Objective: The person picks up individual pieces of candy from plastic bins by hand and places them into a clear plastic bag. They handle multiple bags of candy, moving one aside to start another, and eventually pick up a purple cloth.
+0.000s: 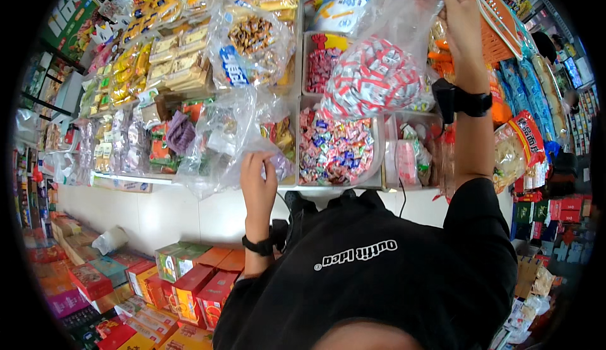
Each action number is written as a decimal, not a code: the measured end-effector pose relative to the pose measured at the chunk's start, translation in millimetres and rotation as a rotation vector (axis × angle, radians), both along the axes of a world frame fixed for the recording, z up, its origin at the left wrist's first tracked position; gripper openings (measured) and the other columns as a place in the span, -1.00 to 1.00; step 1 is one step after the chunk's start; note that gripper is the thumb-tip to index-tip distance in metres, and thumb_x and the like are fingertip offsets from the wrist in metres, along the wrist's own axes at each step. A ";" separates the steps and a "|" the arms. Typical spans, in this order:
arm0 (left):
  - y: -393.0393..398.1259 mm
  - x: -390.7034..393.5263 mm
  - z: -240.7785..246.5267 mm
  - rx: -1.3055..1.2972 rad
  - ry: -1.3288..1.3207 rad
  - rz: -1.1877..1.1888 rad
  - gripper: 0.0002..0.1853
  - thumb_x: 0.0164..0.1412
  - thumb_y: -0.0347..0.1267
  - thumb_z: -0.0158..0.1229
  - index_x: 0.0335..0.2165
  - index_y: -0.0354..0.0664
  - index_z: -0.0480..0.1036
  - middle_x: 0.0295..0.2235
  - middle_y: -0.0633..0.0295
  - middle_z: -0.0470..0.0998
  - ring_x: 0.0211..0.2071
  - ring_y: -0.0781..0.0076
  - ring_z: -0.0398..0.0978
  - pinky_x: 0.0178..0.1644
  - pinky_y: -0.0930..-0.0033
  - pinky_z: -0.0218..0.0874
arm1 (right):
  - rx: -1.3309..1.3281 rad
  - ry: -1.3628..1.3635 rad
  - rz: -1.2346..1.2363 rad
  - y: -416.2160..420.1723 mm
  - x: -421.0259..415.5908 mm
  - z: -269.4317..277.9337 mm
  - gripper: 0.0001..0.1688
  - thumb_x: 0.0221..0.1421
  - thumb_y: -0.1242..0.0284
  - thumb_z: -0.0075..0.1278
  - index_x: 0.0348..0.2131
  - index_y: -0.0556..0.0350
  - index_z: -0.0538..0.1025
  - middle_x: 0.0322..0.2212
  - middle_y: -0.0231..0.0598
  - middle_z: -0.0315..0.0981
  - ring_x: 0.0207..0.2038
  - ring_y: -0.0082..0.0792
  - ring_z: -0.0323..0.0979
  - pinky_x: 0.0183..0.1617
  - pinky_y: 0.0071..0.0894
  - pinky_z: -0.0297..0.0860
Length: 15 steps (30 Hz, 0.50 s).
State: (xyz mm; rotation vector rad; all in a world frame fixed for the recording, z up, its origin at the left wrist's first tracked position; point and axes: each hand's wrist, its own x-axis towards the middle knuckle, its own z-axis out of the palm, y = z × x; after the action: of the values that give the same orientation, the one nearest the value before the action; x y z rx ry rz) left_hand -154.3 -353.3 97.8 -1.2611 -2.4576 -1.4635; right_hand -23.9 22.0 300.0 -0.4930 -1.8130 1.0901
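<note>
My right hand (pixel 458 16) is raised at the upper right, gripping the gathered top of a clear plastic bag (pixel 402 11). Wrapped candies (pixel 374 78) in white and red fill the bottom of this bag, which hangs over the sweet bins. Below it sits an open bin of small mixed wrapped candies (pixel 334 149). My left hand (pixel 259 175) is at the front edge of the display, its bent fingers closed on a loose, crumpled clear plastic bag (pixel 222 146). The fingertips are partly hidden. Both wrists wear black bands.
Beyond my left hand lies another clear bag of brown-wrapped sweets (pixel 253 37). Packaged cakes (pixel 182 56) fill the left side of the display. An orange plastic basket (pixel 497 25) and a noodle pack (pixel 516 151) are at right. Stacked gift boxes (pixel 189 283) stand behind on the floor.
</note>
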 end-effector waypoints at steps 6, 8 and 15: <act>0.8 -6.0 -21.2 0.015 -0.114 -0.047 -0.83 -0.06 -0.63 -0.01 -0.40 -0.27 0.42 -0.45 0.07 0.42 -0.40 0.13 0.39 -0.29 0.30 0.21 | -0.122 -0.344 -0.078 -74.9 17.7 -66.8 -0.59 0.11 0.23 -0.11 -0.47 0.26 0.53 -0.58 -0.27 0.51 -0.54 -0.58 0.40 -0.42 -0.57 0.30; 8.6 -1.5 -31.1 0.019 -0.174 -0.093 -0.85 -0.03 -0.60 0.00 -0.40 -0.27 0.42 -0.45 0.06 0.42 -0.40 0.14 0.40 -0.30 0.30 0.22 | -0.026 -0.471 -0.109 -87.4 36.7 -129.5 -0.60 0.10 0.23 -0.11 -0.46 0.25 0.53 -0.61 -0.23 0.49 -0.55 -0.54 0.41 -0.42 -0.49 0.30; 63.2 47.0 -91.1 -0.193 -0.293 -0.475 -0.47 -0.06 -0.22 0.20 -0.15 -0.31 0.30 -0.29 -0.13 0.42 -0.28 -0.02 0.40 -0.14 0.20 0.23 | -0.156 -0.361 -0.232 -123.9 21.3 -181.5 -0.64 0.08 0.25 -0.08 -0.47 0.20 0.54 -0.65 -0.16 0.47 -0.57 -0.50 0.39 -0.44 -0.41 0.28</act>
State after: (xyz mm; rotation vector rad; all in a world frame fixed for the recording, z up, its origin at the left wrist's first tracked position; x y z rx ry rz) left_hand -107.2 -290.1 6.7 -1.9013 -2.6573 -1.6374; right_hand -2.6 -101.9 118.5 -1.0223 -1.9239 1.0328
